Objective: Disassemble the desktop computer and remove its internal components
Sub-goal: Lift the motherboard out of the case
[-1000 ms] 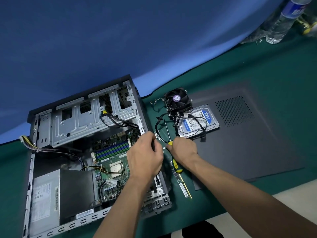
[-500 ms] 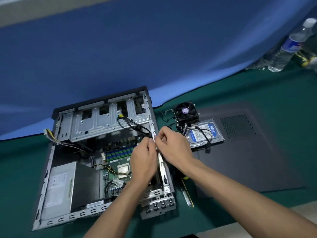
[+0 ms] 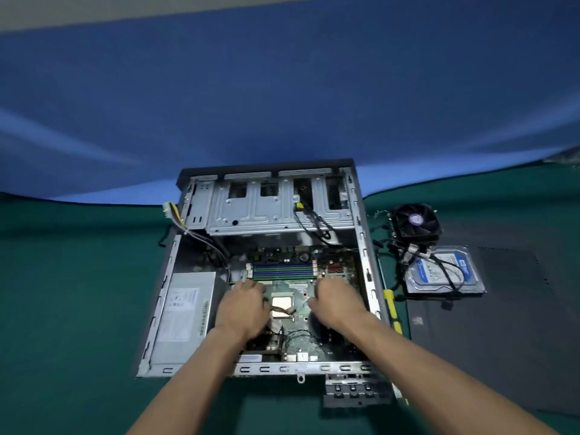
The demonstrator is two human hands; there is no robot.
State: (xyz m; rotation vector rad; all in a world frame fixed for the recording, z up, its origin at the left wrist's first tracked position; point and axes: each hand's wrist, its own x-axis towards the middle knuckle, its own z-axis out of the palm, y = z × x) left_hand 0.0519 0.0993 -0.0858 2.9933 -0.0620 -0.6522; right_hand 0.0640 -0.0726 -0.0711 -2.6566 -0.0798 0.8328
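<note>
A: Nearest the camera, two bare forearms reaching in over the near rail of the open computer case point(image 3: 175, 312), lying flat on the green tabletop point(image 3: 78, 277). Small black bracket piece point(image 3: 356, 392) just off the near right corner.

B: And the grips?

A: Left hand point(image 3: 241, 309) down on the left part of the motherboard point(image 3: 301, 334), fingers bent over, tips hidden. Can't tell if anything's held. Right hand point(image 3: 337, 304) on the right part, same deal, fingers curled down onto the board, no telling whether pinching something. Bare CPU point(image 3: 282, 306) sitting right between both hands.

B: Rest of the case?

A: Grey power supply point(image 3: 185, 312) in the left bay, beside the left hand. Blue and green RAM slots point(image 3: 284, 271) just past the fingertips. Further back, the metal drive cage point(image 3: 270, 208) across the far end, black cables point(image 3: 314, 224) hanging from it, yellow-wired connector point(image 3: 171, 213) poking out the far left corner.

B: Outside?

A: Yellow-handled screwdriver point(image 3: 390, 306) along the right wall, on the tabletop. Right of that, hard drive point(image 3: 442, 271) resting on the dark side panel point(image 3: 502, 340), wires draped across. Cooler fan point(image 3: 416, 222) just beyond the drive. Blue backdrop point(image 3: 282, 89) behind everything.
</note>
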